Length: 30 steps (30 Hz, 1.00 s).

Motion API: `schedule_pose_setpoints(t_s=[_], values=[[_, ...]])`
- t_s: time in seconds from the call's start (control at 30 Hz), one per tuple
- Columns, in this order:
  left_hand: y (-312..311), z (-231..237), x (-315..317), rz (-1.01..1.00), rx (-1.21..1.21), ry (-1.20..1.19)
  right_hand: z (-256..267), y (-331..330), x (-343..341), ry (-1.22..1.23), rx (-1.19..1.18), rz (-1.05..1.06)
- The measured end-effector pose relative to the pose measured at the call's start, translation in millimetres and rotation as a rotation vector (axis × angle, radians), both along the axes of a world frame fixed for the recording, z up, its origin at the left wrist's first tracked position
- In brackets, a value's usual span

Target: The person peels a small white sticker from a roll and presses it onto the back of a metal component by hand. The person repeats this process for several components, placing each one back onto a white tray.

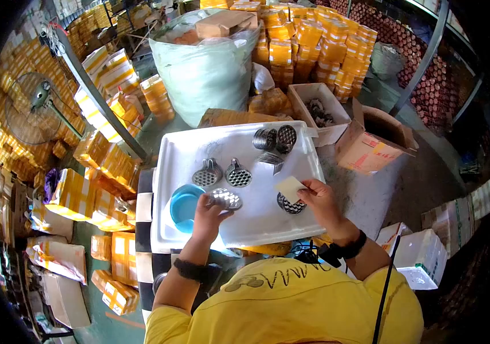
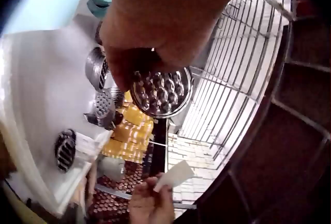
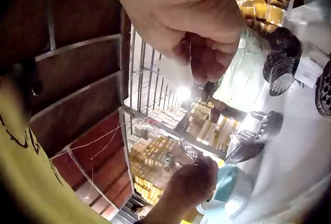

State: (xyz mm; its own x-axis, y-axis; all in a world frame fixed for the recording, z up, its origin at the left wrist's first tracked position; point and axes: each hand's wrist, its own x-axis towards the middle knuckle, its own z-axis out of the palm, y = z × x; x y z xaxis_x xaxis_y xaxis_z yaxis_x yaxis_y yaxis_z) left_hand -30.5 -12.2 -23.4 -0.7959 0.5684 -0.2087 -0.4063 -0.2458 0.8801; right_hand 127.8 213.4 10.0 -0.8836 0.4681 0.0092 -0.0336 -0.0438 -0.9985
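My left hand (image 1: 205,222) grips a shiny round metal disc (image 1: 226,199) with a pattern of holes or dimples, held above the white tray beside a blue bowl (image 1: 184,209). In the left wrist view the disc's (image 2: 163,92) patterned face and rim show below the fingers. Between thumb and fingers, my right hand (image 1: 324,205) pinches a pale rectangular card (image 1: 289,188). A dark-patterned round piece (image 1: 291,205) lies in the tray just below that card, partly covered by it. Two stacks of perforated metal pieces (image 1: 208,174) (image 1: 238,174) stand beyond my left hand.
More stacked metal pieces (image 1: 265,139) sit at the white tray's (image 1: 165,172) far right. Behind it stand a large pale green sack (image 1: 205,80) and taped boxes (image 1: 279,54). An open carton (image 1: 371,152) and a white foam box (image 1: 331,132) are at right.
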Motion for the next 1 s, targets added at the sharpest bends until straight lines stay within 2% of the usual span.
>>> schedule_pose_setpoints(t_s=[0.1, 0.13, 0.23, 0.37, 0.4, 0.5, 0.7, 0.87, 1.0], values=[[-20, -10, -5, -0.145, 0.297, -0.315, 0, -4, -18, -0.053, 0.031, 0.123], [-24, -9, 0, -0.136, 0.309, -0.395, 1, -4, -26, -0.059, 0.127, 0.197], [-25, 4, 13, -0.147, 0.333, -0.438, 8, -17, -40, -0.075, 0.268, 0.233], [-33, 2, 13, -0.178, 0.27, -0.257, 40, -28, -50, -0.131, 0.402, 0.284], [-33, 12, 16, -0.161, 0.26, -0.246, 35, -26, -55, -0.118, 0.315, 0.316], [-34, 27, 22, -0.141, 0.171, -0.29, 43, -30, -62, -0.132, 0.197, 0.452], [-28, 28, 24, -0.243, 0.075, -0.284, 38, -37, -65, -0.18, 0.251, 0.597], [-25, 36, 27, -0.341, -0.025, -0.293, 46, -38, -65, -0.207, 0.267, 0.64], [-19, 33, 25, -0.412, -0.05, -0.205, 50, -35, -65, -0.206, 0.299, 0.633]])
